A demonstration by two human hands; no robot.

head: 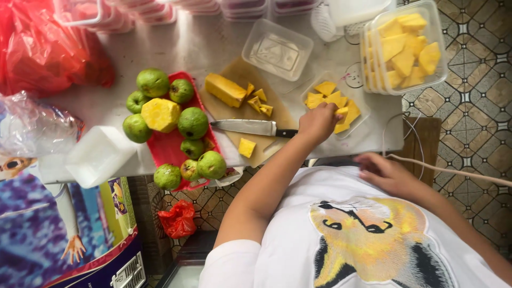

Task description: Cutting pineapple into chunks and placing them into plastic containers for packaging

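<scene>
My left hand (318, 122) reaches over the table into a shallow clear container (364, 124), fingers closed on a yellow pineapple chunk (341, 113) among several others. A knife (250, 127) lies flat on the brown cutting board (238, 73), its black handle just under my left wrist. On the board are a large pineapple block (225, 89), some small cut pieces (258, 100) and one square chunk (246, 147). My right hand (386, 173) hovers blurred below the table edge by my white shirt, fingers loosely apart and holding nothing.
A red tray (169, 150) holds green guavas (192, 122) and a peeled pineapple piece (160, 114). An empty clear tub (277, 49) sits behind the board. A stack of tubs filled with pineapple (405, 48) stands at right. Red bag (42, 48) far left; white tub (101, 154); thin cable (426, 168).
</scene>
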